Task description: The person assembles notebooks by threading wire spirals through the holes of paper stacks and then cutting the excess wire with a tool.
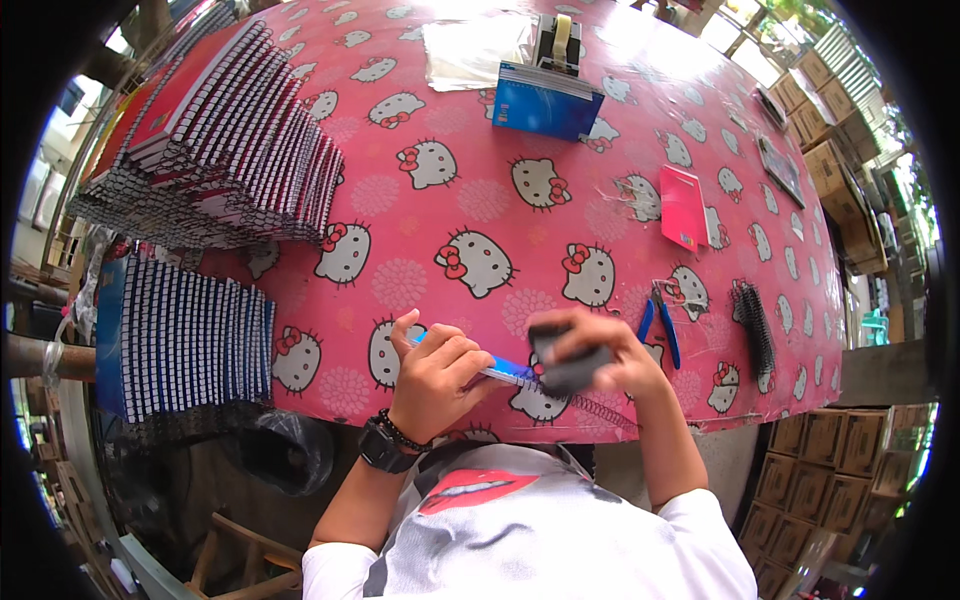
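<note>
At the table's near edge my left hand is closed around a thin blue notebook, its bound edge pointing toward my right hand. My right hand grips a dark, block-shaped thing, blurred by motion, against the end of that edge. A black spiral coil trails from the notebook's edge, below the block, toward my right forearm. How far the coil runs through the holes is hidden by the block and my fingers. Blue-handled pliers lie just beyond my right hand.
Spiral notebooks stand in a blue stack and a taller red stack at left. Loose black coils lie at right, near a pink card. Farther off are a blue box-shaped bundle and a tape dispenser.
</note>
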Demonstrator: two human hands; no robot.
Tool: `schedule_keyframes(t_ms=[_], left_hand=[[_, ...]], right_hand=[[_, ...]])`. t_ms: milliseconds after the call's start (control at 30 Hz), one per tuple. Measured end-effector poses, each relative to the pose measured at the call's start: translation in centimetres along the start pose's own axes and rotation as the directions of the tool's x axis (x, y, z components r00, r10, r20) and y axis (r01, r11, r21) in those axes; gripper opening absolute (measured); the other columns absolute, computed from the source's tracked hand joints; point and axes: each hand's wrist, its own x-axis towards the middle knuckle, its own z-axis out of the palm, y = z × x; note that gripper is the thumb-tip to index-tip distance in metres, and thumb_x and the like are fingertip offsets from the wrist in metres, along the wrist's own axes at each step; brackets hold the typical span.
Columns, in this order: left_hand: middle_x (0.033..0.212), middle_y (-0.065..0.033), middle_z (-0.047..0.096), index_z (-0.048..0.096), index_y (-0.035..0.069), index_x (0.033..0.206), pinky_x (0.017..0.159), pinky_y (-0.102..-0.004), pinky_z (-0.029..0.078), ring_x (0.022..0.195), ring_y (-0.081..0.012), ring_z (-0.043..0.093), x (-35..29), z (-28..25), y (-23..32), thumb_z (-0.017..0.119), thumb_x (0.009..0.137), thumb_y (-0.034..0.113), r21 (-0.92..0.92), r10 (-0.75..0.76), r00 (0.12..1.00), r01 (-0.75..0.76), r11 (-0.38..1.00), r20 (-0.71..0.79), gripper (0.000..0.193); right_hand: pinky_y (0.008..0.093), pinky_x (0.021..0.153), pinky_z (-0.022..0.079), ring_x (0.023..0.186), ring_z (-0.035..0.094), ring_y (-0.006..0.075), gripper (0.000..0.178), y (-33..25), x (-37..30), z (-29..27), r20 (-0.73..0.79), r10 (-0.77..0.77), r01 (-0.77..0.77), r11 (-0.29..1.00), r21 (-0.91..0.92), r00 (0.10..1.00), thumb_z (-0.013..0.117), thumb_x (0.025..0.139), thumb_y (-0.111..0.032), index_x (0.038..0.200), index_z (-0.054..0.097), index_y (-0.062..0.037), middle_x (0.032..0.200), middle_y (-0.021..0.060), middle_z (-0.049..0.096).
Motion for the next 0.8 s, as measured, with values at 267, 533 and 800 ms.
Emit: schedule_keyframes(t_ms=[267,533,800], left_hand=[[0.071,0.0061,0.06,0.066,0.018,0.075,0.101,-0.045,0.023,0.081,-0.0129,0.058,0.2,-0.4,-0.4,0.081,0.057,0.023,-0.007,-0.011,0.998,0.012,1.0,0.059,0.025],[0.114,-0.0102,0.052,0.039,0.005,0.13,0.09,-0.0353,0.045,0.102,-0.0208,0.055,-1.1,0.8,-2.3,0.089,0.056,0.021,-0.605,-0.405,0.896,0.224,0.764,-0.18,0.091],[0.093,-0.0022,0.051,0.046,0.008,0.102,0.075,-0.0258,0.043,0.086,-0.0116,0.051,-4.0,2.6,-4.4,0.079,0.073,0.012,-0.762,-0.439,0.87,0.437,0.478,0.224,0.044]], right_hand=[[0.0394,0.096,0.038,0.11,0.054,0.0289,0.058,-1.3,0.8,0.7,0.075,0.008,-0.015,0.995,0.095,0.997,0.076,0.062,-0.053,0.097,0.071,-0.0068,0.121,0.0175,0.058],[0.0428,0.097,0.037,0.115,0.051,0.0297,0.053,-0.9,1.8,1.5,0.089,-0.031,0.016,0.986,0.165,0.996,0.076,0.067,-0.05,0.103,0.07,-0.011,0.126,0.0166,0.055],[0.0408,0.096,0.039,0.114,0.051,0.0297,0.045,-1.4,3.1,1.4,0.117,0.018,-0.035,0.988,0.148,0.993,0.076,0.07,-0.041,0.1,0.07,-0.0082,0.12,0.0184,0.058]])
